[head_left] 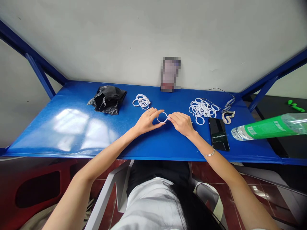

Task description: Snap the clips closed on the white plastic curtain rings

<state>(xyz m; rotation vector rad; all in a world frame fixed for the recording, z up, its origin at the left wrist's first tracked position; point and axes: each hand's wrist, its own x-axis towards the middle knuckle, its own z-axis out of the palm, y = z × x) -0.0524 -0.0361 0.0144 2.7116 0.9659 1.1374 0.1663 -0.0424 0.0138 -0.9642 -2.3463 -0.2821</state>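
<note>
Between my hands, above the blue table, is a white plastic ring (157, 119). My left hand (148, 121) grips its left side between thumb and fingers. On the other side, my right hand (181, 123) pinches the small joint where the ring's ends meet; the fingertips partly cover that joint. A small group of similar white rings (142, 102) lies just beyond my left hand. To the right of my right hand is a larger tangled pile of white rings (203, 108), with one ring at its near edge.
A crumpled black plastic bag (111, 97) sits at the back left of the blue table (153, 150). At right are a phone (218, 134), a white curved piece (227, 117), glasses (229, 103) and a green-labelled bottle (271, 126). A blurred-out upright object (170, 73) leans against the wall.
</note>
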